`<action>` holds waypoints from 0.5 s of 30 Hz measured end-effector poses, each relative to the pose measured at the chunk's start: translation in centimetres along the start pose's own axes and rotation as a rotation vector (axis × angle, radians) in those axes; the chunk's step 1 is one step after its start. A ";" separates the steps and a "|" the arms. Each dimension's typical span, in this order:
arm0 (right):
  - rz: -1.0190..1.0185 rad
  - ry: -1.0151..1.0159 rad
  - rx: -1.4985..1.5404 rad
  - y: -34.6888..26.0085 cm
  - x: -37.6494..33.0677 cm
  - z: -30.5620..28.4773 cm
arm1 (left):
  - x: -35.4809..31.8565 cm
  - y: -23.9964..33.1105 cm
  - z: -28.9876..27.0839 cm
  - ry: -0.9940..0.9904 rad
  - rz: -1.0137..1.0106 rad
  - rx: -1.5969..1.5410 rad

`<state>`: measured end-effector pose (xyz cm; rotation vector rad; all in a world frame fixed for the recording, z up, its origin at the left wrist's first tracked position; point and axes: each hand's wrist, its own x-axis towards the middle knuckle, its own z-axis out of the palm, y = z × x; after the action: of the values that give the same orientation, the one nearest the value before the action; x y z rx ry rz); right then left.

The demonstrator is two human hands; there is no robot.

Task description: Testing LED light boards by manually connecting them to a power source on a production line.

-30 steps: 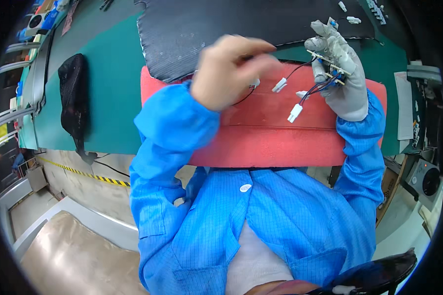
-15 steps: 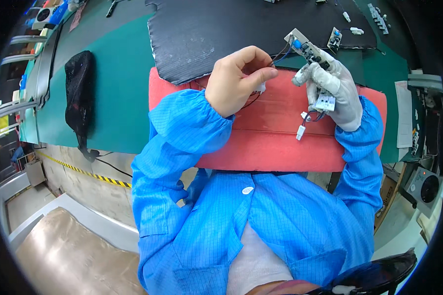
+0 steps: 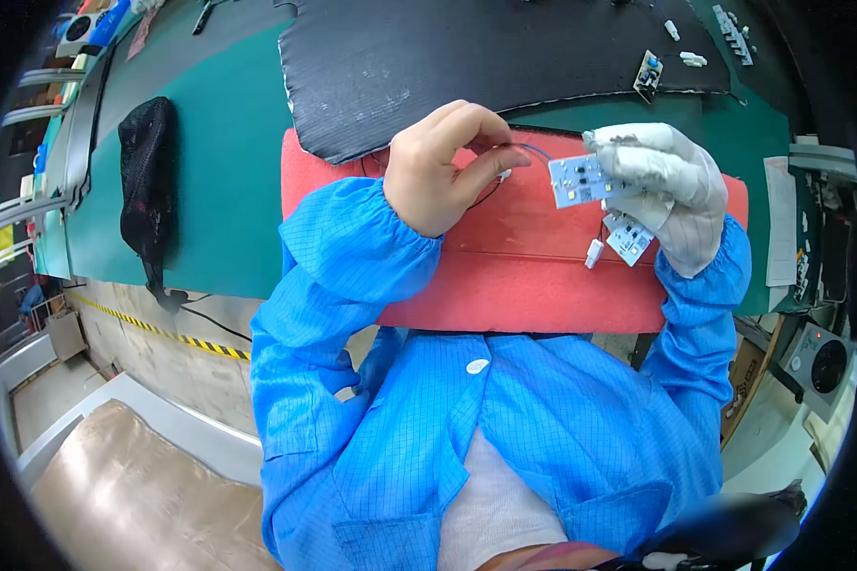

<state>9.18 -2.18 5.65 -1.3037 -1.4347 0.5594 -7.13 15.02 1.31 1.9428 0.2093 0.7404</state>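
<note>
My bare left hand (image 3: 452, 167) pinches thin dark and blue wires (image 3: 533, 149) between thumb and forefinger, above the red pad (image 3: 533, 285). A small white connector shows by its fingertips. The wires run across to a white circuit board (image 3: 573, 181), which my gloved right hand (image 3: 671, 186) grips with its pale, small-chipped face up. Below that hand hangs a second white board piece (image 3: 628, 240). Beside it dangles a white plug connector (image 3: 594, 253) on a dark wire. My right palm hides part of both boards.
A black sheet (image 3: 428, 67) covers the far part of the green table mat (image 3: 224, 190). On it lie another small circuit board (image 3: 647, 76) and white connectors (image 3: 692, 59). A black mesh bag (image 3: 146, 181) lies at left, a paper strip (image 3: 781, 219) at right.
My right hand has turned the circuit board over, from its component side to its pale face, and lowered it slightly. My left hand stays nearly in place, still pinching the wires.
</note>
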 end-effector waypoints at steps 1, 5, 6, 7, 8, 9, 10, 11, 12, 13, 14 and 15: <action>-0.022 -0.005 -0.061 -0.3 -0.1 -0.1 | -0.1 -0.2 0.0 -0.004 0.030 0.016; -0.055 0.002 -0.040 -0.3 0.0 0.0 | -0.1 -0.5 -0.2 -0.006 0.074 0.026; -0.019 0.008 0.030 -0.4 -0.1 0.0 | -0.1 -0.5 -0.3 -0.008 0.073 0.024; -0.017 0.011 0.030 -0.5 -0.2 -0.1 | 0.1 -0.3 -0.4 -0.048 0.113 0.111; 0.248 0.090 0.287 -0.7 -0.3 -0.1 | 0.2 -0.2 -0.6 -0.088 0.153 0.198; 0.513 0.170 0.544 -0.8 -0.4 -0.2 | 0.2 0.1 -1.0 -0.126 0.098 0.171; 0.153 -0.006 0.224 0.6 -1.4 -1.3 | 0.2 0.2 -1.1 -0.167 0.046 0.140; 0.324 0.041 0.397 0.8 -1.9 -1.5 | 0.1 0.0 -1.1 -0.175 0.025 0.112; 0.496 0.090 0.569 0.7 -2.2 -1.5 | 0.1 0.1 -1.2 -0.175 0.026 0.112; 0.495 0.088 0.570 0.4 -2.0 -1.3 | 0.2 0.1 -1.1 -0.169 0.078 0.164; 0.423 0.059 0.403 0.0 -1.6 -0.9 | 0.2 0.2 -1.1 -0.162 0.130 0.214; 0.349 0.031 0.236 -0.3 -1.3 -0.6 | 0.1 0.1 -1.0 -0.161 0.129 0.215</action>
<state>9.41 -3.64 5.56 -1.3711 -1.0823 0.9066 -7.60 15.80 1.72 2.2270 0.0666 0.6621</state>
